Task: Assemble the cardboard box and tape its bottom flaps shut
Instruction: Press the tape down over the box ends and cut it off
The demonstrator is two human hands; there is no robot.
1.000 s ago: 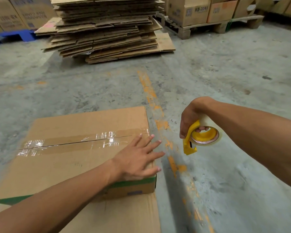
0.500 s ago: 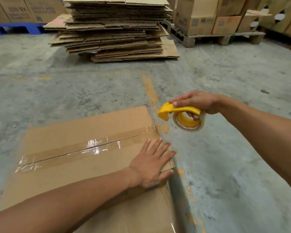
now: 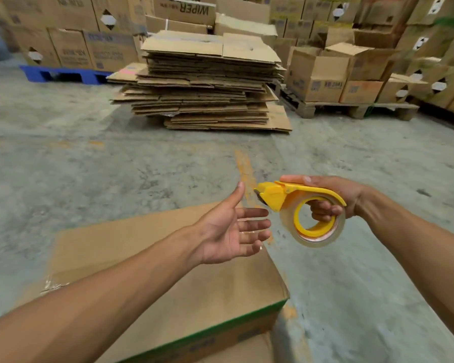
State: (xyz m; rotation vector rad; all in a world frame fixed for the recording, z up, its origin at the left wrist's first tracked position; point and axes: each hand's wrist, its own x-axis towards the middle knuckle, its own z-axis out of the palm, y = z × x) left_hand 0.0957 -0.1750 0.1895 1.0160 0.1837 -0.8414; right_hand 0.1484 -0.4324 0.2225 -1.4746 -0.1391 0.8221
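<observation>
Cardboard sheets (image 3: 205,82), flattened, are piled in a tall stack on the concrete floor (image 3: 89,179) straight ahead. Printed cartons are stacked on a blue pallet (image 3: 63,74) at the far left and on a wooden pallet (image 3: 351,110) at the right, with more cartons walled up behind them. A worn orange line (image 3: 244,169) is painted on the floor between the stack and the near ground. Nothing is seen lying between the 2 hands and the work.

The left hand (image 3: 231,231) is held wide open, palm turned up and to the right, fingers spread, thumb raised; nothing is gripped or touched by it. The right hand (image 3: 330,197) is closed around a yellow tape dispenser (image 3: 286,196), with the thumb laid along its top and the fingers hooked through the core of the clear tape roll (image 3: 315,238). The dispenser's nose is pointed at the left hand and lies just beside its fingertips, apart from them.

The cardboard box (image 3: 194,284) is set on the floor below the left hand and forearm, its broad brown face upward and a green band along its near edge. A shiny scrap of clear tape (image 3: 51,284) is seen at its left edge; the rest of the seam is hidden by the arm. The dispenser is held above the floor, just beyond the box's right edge.
</observation>
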